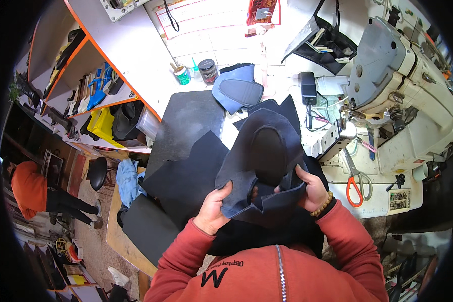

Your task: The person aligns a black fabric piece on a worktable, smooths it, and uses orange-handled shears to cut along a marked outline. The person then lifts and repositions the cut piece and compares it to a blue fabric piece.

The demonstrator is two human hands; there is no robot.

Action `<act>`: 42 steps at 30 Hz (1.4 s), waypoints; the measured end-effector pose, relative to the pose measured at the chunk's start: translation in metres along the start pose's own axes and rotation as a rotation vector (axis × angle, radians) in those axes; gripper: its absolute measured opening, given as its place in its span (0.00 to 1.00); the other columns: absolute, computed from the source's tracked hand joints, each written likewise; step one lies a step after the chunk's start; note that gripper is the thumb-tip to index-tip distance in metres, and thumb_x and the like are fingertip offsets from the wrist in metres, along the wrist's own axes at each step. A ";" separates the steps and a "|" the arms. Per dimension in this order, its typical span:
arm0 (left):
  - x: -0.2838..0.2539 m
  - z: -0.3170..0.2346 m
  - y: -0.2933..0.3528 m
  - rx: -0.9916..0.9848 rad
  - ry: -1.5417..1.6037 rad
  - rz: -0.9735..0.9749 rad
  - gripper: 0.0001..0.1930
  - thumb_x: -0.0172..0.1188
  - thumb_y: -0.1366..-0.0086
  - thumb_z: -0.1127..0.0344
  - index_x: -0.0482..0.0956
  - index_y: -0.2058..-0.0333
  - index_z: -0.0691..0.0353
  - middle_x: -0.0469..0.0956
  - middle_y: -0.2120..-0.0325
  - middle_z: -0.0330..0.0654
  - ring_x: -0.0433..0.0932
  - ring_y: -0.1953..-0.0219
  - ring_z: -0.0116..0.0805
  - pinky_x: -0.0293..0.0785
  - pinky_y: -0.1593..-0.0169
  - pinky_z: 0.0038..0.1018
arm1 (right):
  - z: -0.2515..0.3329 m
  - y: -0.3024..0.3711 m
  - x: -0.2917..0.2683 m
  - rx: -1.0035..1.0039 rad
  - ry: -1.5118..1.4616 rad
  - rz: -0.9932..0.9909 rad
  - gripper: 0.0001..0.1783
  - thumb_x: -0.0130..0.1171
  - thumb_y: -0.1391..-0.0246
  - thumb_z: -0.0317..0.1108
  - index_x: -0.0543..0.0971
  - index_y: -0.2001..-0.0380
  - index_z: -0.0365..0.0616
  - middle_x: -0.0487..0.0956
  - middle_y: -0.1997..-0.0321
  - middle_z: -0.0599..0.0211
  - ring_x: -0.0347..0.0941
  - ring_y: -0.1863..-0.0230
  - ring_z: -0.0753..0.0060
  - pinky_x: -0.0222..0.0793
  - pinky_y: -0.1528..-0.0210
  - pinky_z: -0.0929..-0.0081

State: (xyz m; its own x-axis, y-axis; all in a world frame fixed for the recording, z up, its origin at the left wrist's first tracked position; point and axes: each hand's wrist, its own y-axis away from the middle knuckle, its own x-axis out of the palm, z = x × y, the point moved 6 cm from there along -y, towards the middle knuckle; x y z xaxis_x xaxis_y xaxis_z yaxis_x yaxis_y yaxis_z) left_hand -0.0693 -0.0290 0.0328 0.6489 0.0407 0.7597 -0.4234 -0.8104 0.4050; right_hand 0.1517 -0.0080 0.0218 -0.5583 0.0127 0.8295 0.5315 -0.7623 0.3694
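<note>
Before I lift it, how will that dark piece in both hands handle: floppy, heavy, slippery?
The dark piece is probably bendy: its near edge kinks between the left hand and right hand. It's likely light, as it looks like thin sheet. Its mostly dull surface suggests it shouldn't be very slippery.

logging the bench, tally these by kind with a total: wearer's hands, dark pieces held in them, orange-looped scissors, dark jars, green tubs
Left hand and right hand: 2
Held dark piece: 1
Orange-looped scissors: 1
Dark jar: 1
Green tub: 1
Total: 6
</note>
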 end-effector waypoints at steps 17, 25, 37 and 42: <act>0.009 0.006 -0.006 -0.019 0.315 0.327 0.26 0.59 0.29 0.54 0.70 0.41 0.66 0.78 0.48 0.46 0.77 0.46 0.43 0.71 0.38 0.39 | 0.018 0.030 0.050 -0.168 0.408 0.166 0.22 0.54 0.35 0.31 0.72 0.40 0.37 0.76 0.42 0.54 0.75 0.44 0.56 0.74 0.44 0.61; -0.013 0.028 0.013 -0.216 -0.213 0.515 0.23 0.54 0.27 0.54 0.75 0.46 0.70 0.80 0.50 0.50 0.83 0.56 0.42 0.81 0.52 0.37 | 0.033 0.044 0.088 -0.505 1.039 0.126 0.21 0.52 0.36 0.26 0.74 0.40 0.32 0.79 0.43 0.53 0.75 0.41 0.61 0.66 0.35 0.63; 0.000 0.019 0.016 -0.107 0.268 0.497 0.31 0.43 0.23 0.47 0.62 0.34 0.65 0.68 0.36 0.49 0.69 0.35 0.47 0.63 0.32 0.45 | 0.013 0.034 0.042 -0.481 0.819 0.112 0.32 0.61 0.37 0.33 0.65 0.33 0.36 0.70 0.33 0.53 0.69 0.35 0.59 0.63 0.34 0.68; 0.045 0.003 0.046 -0.091 0.372 0.655 0.33 0.46 0.26 0.42 0.67 0.38 0.68 0.74 0.46 0.54 0.69 0.37 0.49 0.61 0.31 0.46 | 0.001 0.012 -0.001 -0.452 0.083 -0.062 0.26 0.58 0.37 0.36 0.70 0.36 0.64 0.79 0.69 0.66 0.78 0.70 0.61 0.76 0.52 0.49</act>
State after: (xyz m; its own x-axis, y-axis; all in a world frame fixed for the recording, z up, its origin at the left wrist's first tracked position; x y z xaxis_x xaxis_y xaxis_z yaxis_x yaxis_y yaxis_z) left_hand -0.0574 -0.0668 0.0842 -0.0030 -0.2247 0.9744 -0.7101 -0.6856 -0.1603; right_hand 0.1590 -0.0171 0.0261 -0.6395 0.0291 0.7683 0.1751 -0.9675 0.1824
